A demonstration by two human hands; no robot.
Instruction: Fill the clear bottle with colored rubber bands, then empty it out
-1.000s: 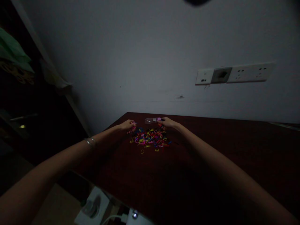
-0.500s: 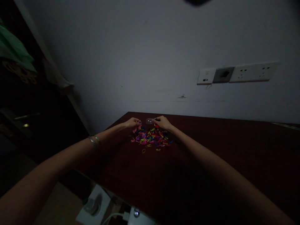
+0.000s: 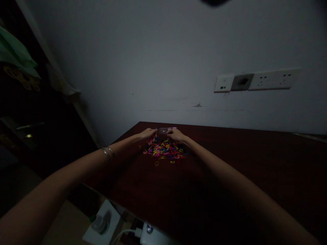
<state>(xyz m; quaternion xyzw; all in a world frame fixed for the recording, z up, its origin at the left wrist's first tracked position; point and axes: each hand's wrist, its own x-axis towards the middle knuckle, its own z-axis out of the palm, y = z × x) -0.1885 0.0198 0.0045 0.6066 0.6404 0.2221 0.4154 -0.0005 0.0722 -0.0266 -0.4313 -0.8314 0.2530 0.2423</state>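
Observation:
Many small coloured bands lie in a pile on the dark red table, in pink, yellow, red and blue. Beyond the pile, my right hand is closed round a small clear container that lies sideways. My left hand is at the container's left end with its fingers pinched together; what they hold, if anything, is too small to make out. Two yellow bands lie apart at the near side of the pile.
A pale wall with a row of sockets rises behind the table. Below the table's near left edge are a clear jar and a white device with a cable. A dark door with a handle stands at the left.
My left hand has moved right, up to the container's end. The coloured bands seen in its fingers before no longer show clearly. My right hand still holds the container.

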